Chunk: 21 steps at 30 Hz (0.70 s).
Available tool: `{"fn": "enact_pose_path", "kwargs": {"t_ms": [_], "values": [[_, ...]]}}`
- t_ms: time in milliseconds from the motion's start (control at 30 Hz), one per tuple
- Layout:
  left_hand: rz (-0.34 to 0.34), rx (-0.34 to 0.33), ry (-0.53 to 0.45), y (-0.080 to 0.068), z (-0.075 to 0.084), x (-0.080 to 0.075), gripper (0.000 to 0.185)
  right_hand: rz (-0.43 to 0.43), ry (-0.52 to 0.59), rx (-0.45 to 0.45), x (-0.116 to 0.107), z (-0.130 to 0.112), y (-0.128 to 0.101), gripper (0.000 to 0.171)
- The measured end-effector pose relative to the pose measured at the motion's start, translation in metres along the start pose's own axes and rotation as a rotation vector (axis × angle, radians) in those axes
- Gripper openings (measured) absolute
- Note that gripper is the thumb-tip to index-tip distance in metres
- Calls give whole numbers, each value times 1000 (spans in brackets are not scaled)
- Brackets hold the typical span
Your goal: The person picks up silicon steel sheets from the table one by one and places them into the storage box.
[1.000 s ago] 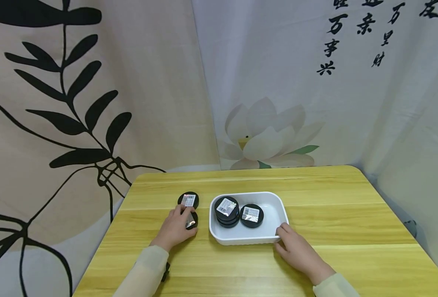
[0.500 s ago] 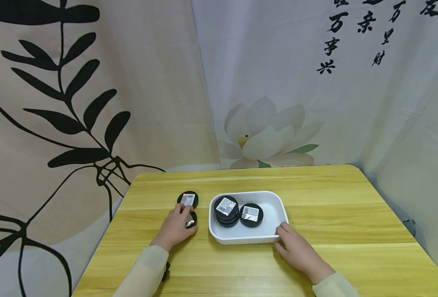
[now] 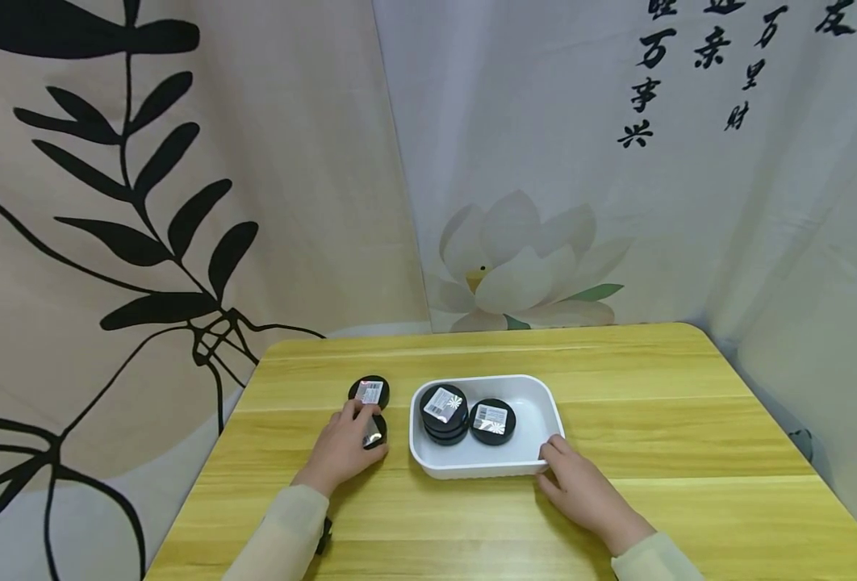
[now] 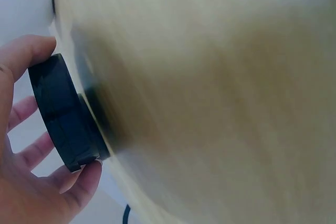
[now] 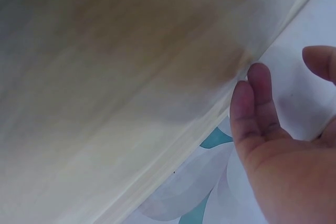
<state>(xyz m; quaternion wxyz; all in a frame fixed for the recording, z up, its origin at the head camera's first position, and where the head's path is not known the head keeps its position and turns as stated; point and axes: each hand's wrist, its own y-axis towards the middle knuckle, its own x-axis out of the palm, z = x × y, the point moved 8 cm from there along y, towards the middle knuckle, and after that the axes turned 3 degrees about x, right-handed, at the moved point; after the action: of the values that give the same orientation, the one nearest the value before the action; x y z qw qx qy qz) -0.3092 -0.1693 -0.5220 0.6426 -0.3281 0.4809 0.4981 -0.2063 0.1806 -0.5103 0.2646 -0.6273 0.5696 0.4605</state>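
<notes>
My head view looks forward and down over the whole bench; both wrist views sit close against its blurred wood, facing outward; left wrist shares the black tin.

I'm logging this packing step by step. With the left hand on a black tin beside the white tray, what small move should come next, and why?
Probably lift the near black tin that the left hand grips and carry it right over the rim of the white tray. The tray already holds other tins, with bare floor at its right end, and the right hand rests against its near corner, seemingly steadying it.
</notes>
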Motion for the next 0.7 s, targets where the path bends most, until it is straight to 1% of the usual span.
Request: {"fn": "enact_pose_path", "kwargs": {"t_ms": [200, 300, 467, 700], "values": [[15, 26, -8, 0, 8, -7, 65, 2, -5, 1, 1, 1, 0, 17], [15, 33, -10, -1, 10, -7, 64, -5, -5, 8, 3, 2, 0, 17], [8, 28, -6, -2, 10, -6, 63, -11, 0, 17, 4, 2, 0, 16], [20, 35, -1, -5, 11, -7, 61, -5, 4, 10, 3, 2, 1, 16]]}}
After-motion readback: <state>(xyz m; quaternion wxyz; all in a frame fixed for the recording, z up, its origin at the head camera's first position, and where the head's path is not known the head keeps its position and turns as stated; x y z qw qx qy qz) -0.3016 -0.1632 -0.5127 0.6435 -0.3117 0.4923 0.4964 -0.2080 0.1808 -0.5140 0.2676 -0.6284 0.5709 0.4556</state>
